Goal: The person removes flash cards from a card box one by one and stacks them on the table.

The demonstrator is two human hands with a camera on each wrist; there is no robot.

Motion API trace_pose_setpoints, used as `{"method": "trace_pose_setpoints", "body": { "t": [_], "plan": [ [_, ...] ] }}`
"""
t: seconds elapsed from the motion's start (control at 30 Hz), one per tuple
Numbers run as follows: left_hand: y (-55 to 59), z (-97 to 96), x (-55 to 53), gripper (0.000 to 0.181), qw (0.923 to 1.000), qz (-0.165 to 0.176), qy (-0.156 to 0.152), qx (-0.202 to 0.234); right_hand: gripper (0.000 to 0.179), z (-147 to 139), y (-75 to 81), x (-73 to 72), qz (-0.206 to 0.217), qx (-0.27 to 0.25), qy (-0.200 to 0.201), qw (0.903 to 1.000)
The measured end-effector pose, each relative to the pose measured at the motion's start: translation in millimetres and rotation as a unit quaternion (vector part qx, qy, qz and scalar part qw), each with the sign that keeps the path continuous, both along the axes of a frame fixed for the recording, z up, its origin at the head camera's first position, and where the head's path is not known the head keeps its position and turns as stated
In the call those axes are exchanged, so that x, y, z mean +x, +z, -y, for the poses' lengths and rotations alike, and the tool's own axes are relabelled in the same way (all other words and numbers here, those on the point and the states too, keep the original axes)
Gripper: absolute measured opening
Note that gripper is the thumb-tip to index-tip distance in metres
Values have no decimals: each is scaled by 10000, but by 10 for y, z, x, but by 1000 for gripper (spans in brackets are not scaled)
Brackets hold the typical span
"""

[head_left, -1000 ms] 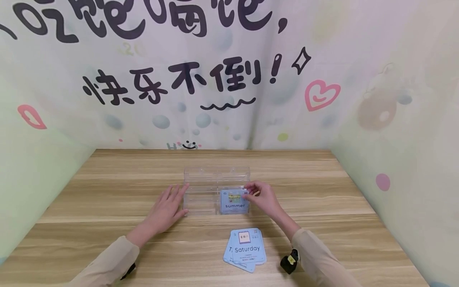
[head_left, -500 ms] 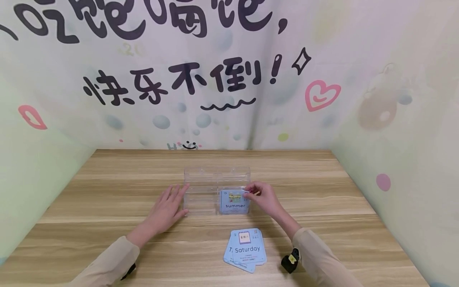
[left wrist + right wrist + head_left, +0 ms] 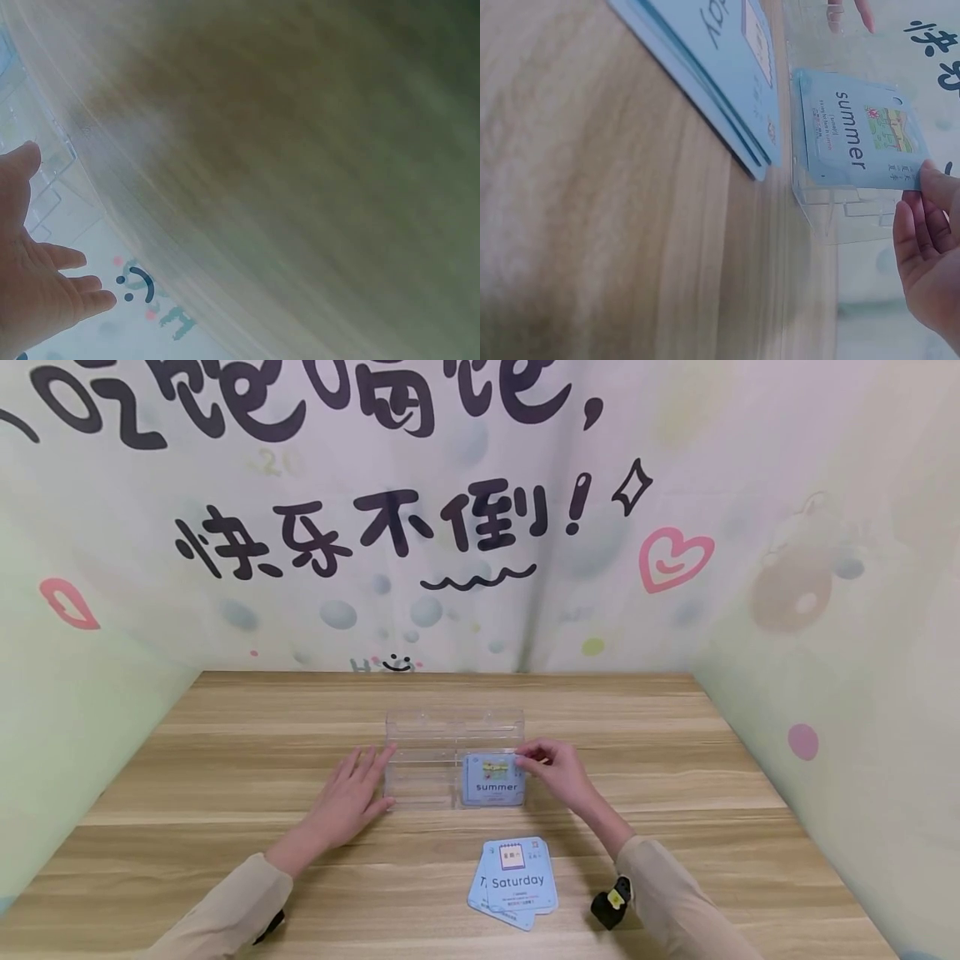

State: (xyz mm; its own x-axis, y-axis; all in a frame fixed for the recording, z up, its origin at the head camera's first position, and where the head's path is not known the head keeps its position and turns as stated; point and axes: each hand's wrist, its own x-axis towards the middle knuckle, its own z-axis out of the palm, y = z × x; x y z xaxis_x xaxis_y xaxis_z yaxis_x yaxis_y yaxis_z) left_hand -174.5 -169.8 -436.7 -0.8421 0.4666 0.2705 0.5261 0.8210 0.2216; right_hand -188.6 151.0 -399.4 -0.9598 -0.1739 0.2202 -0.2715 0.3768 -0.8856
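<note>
A clear plastic card holder (image 3: 420, 785) with several compartments stands mid-table. In its lower right compartment sits a blue card printed "summer" (image 3: 495, 781), with the edge of another blue card showing behind it. My right hand (image 3: 558, 772) pinches that card's upper right corner between thumb and fingers; the right wrist view shows the thumb on the face of the summer card (image 3: 855, 135). My left hand (image 3: 351, 797) rests against the holder's left side, fingers spread and straight; in the left wrist view the left hand (image 3: 37, 277) shows its fingers extended beside the clear plastic.
Nearer me lies a small fanned stack of blue cards (image 3: 517, 881), "Saturday" on top. A black strap with a yellow figure (image 3: 611, 903) is by the right sleeve. Behind the wooden table (image 3: 262, 718) hangs a printed backdrop (image 3: 465, 635).
The summer card has shifted slightly right and up within its compartment, with my right hand moving along at its corner. My left hand and the card stack stay put.
</note>
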Motion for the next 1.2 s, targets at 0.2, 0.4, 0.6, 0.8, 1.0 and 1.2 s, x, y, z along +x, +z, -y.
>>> {"method": "trace_pose_setpoints", "body": {
  "t": [0.2,0.4,0.6,0.8,1.0,1.2],
  "plan": [
    [2,-9,4,74,10000,-52,-11,27,10,-54,-51,-60,50,-110,83,9999],
    [4,-1,-3,74,10000,-28,-18,32,11,-90,-77,-104,129,-180,53,9997],
    [-1,-2,6,74,10000,-58,-38,71,9,-92,-86,-137,23,-181,67,9998],
    [7,-2,9,73,10000,-28,-35,50,9,-75,-24,-135,50,-254,100,9996],
    [3,0,8,73,10000,15,-27,45,9,-62,93,-83,66,-325,170,9993],
    [-2,5,3,74,10000,7,-44,69,10,14,337,87,98,-241,187,9995]
  ]
}}
